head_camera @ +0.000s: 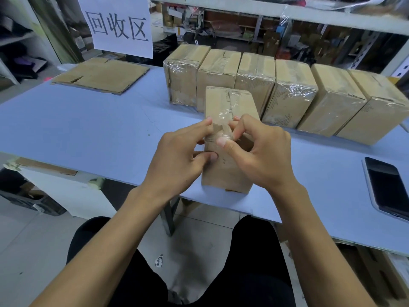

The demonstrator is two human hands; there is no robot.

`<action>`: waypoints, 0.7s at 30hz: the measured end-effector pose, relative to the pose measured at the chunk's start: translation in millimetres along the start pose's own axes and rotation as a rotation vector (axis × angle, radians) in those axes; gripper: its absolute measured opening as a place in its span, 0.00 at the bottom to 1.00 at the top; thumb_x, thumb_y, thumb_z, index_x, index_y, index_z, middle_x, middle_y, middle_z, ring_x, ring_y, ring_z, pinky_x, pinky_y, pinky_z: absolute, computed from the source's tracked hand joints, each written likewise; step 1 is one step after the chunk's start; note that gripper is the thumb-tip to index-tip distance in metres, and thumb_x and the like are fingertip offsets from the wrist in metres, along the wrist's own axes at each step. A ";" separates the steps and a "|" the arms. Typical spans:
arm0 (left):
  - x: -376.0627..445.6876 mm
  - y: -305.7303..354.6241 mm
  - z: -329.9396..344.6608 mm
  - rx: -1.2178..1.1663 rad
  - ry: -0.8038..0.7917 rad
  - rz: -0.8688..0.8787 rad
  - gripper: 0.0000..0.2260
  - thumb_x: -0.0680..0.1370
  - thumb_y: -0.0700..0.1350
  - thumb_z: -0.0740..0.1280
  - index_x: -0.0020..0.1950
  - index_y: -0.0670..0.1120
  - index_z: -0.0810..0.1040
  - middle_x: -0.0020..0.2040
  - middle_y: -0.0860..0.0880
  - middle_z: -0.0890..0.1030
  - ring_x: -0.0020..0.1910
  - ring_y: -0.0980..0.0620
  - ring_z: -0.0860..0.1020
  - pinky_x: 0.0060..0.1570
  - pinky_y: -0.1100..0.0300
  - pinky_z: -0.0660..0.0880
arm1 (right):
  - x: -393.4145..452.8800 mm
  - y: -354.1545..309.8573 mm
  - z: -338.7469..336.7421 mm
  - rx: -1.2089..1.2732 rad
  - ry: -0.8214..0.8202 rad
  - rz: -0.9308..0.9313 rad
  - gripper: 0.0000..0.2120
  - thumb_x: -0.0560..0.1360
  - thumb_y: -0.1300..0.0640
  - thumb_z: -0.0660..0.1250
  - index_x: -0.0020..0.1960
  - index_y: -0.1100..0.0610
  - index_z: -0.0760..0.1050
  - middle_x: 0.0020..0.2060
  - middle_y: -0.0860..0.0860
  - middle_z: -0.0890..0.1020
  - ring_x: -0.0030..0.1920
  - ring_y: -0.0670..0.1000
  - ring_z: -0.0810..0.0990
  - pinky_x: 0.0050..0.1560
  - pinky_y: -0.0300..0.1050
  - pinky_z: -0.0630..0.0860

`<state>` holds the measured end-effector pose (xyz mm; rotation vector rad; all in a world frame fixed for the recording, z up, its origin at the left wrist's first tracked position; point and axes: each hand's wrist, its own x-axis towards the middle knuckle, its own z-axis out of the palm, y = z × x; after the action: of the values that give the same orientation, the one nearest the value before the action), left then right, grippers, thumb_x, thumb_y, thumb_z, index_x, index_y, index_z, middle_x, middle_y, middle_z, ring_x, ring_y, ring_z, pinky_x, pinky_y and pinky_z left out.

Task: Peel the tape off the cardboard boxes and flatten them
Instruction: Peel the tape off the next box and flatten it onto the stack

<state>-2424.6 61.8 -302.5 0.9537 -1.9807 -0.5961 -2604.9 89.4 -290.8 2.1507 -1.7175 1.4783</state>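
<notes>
A: Progress?
B: We had one flattened box [100, 75]; six taped boxes [292, 94] waited.
A: Hands?
B: Our left hand [177, 156] steadied the near box [223, 169] at the table [88, 134] edge; our right hand [261, 151] pinched its tape [223, 135].

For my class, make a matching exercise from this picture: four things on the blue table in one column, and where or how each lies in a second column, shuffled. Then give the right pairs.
Things
1. flattened cardboard
2. phone
3. row of taped boxes
4. near box

Places or states
A. at the table's near edge, held by the left hand and right hand, which picks at its tape
B. lying flat at the far left, below the paper sign
C. standing side by side across the far side
D. screen dark, at the right edge

Pairs: 1-B, 2-D, 3-C, 4-A
</notes>
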 end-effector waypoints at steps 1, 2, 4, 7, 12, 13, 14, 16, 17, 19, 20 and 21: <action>0.1 0.3 -0.5 0.022 -0.008 0.014 0.23 0.71 0.40 0.72 0.66 0.51 0.80 0.69 0.54 0.78 0.53 0.53 0.81 0.49 0.55 0.82 | -0.4 -0.1 -2.3 0.009 -0.036 0.004 0.12 0.70 0.46 0.71 0.40 0.51 0.72 0.47 0.37 0.84 0.55 0.49 0.85 0.47 0.55 0.78; 0.0 1.3 -1.0 0.042 -0.017 0.025 0.24 0.71 0.41 0.71 0.67 0.52 0.79 0.70 0.53 0.77 0.54 0.52 0.81 0.52 0.53 0.82 | -0.9 -0.3 -4.9 0.013 -0.075 0.006 0.11 0.70 0.46 0.70 0.42 0.51 0.72 0.50 0.37 0.84 0.57 0.48 0.83 0.49 0.55 0.78; -0.3 3.4 -1.8 0.100 -0.037 0.047 0.26 0.71 0.41 0.67 0.70 0.53 0.77 0.71 0.52 0.76 0.58 0.48 0.81 0.56 0.49 0.80 | -1.8 -2.1 -10.6 0.015 -0.139 -0.006 0.12 0.68 0.45 0.68 0.45 0.52 0.72 0.55 0.38 0.84 0.58 0.48 0.82 0.50 0.54 0.78; -3.1 3.9 -1.7 0.229 -0.070 0.099 0.28 0.74 0.36 0.63 0.74 0.53 0.72 0.75 0.50 0.72 0.60 0.42 0.78 0.59 0.46 0.77 | -1.3 -9.4 -16.7 -0.027 -0.203 -0.043 0.17 0.66 0.43 0.64 0.52 0.50 0.73 0.53 0.40 0.83 0.53 0.50 0.81 0.48 0.50 0.76; -11.3 -3.9 3.9 0.073 -0.093 0.014 0.37 0.70 0.43 0.78 0.77 0.52 0.68 0.77 0.55 0.67 0.71 0.52 0.70 0.63 0.51 0.76 | 3.6 -8.5 -13.9 -0.127 -0.225 -0.093 0.20 0.68 0.43 0.68 0.58 0.45 0.78 0.57 0.38 0.82 0.57 0.45 0.80 0.47 0.46 0.75; -12.7 -4.5 8.0 0.050 -0.057 0.002 0.38 0.68 0.45 0.80 0.76 0.52 0.69 0.76 0.56 0.68 0.70 0.53 0.71 0.62 0.50 0.77 | 3.6 -5.8 -13.2 -0.096 -0.200 -0.078 0.19 0.68 0.43 0.67 0.57 0.46 0.79 0.56 0.38 0.82 0.58 0.45 0.81 0.48 0.47 0.77; -14.0 -4.1 12.4 0.035 -0.009 -0.007 0.39 0.67 0.46 0.81 0.75 0.52 0.70 0.75 0.57 0.70 0.68 0.54 0.73 0.61 0.49 0.77 | 3.2 -2.9 -12.7 -0.064 -0.178 -0.061 0.17 0.69 0.43 0.66 0.56 0.47 0.80 0.56 0.39 0.83 0.59 0.45 0.82 0.50 0.49 0.78; -14.4 -1.8 19.7 -0.007 0.090 -0.046 0.38 0.66 0.45 0.82 0.74 0.54 0.72 0.70 0.58 0.76 0.61 0.56 0.77 0.59 0.51 0.78 | 2.7 3.3 -11.3 -0.016 -0.156 -0.024 0.15 0.71 0.44 0.66 0.53 0.48 0.82 0.56 0.39 0.84 0.59 0.46 0.82 0.52 0.53 0.79; -13.7 -0.8 21.2 -0.048 0.121 -0.079 0.37 0.66 0.44 0.81 0.73 0.56 0.72 0.66 0.58 0.79 0.58 0.58 0.78 0.57 0.54 0.79 | 3.7 5.7 -10.6 -0.001 -0.155 -0.011 0.12 0.72 0.43 0.68 0.52 0.47 0.82 0.55 0.38 0.84 0.59 0.46 0.83 0.52 0.54 0.79; -12.6 0.3 20.5 -0.147 0.128 -0.140 0.36 0.67 0.40 0.80 0.73 0.55 0.74 0.60 0.59 0.81 0.55 0.62 0.79 0.54 0.63 0.80 | 7.1 8.5 -9.4 0.016 -0.157 0.011 0.10 0.72 0.43 0.70 0.48 0.47 0.83 0.53 0.37 0.85 0.57 0.45 0.83 0.51 0.54 0.79; -12.9 0.0 18.8 -0.177 0.119 -0.152 0.35 0.68 0.37 0.79 0.73 0.54 0.74 0.58 0.60 0.81 0.53 0.63 0.79 0.51 0.66 0.80 | 8.4 8.7 -8.9 0.019 -0.152 0.019 0.10 0.72 0.43 0.70 0.47 0.47 0.83 0.52 0.36 0.85 0.56 0.44 0.84 0.51 0.54 0.80; -13.5 -0.3 16.9 -0.185 0.113 -0.151 0.34 0.69 0.35 0.78 0.73 0.52 0.74 0.57 0.61 0.81 0.53 0.64 0.79 0.49 0.69 0.79 | 9.5 8.1 -8.7 0.024 -0.144 0.028 0.10 0.72 0.42 0.70 0.46 0.47 0.83 0.51 0.36 0.85 0.55 0.43 0.84 0.50 0.54 0.80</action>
<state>-2433.8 73.4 -318.2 1.0043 -1.7317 -0.7788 -2617.2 83.7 -283.9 2.3072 -1.7883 1.3894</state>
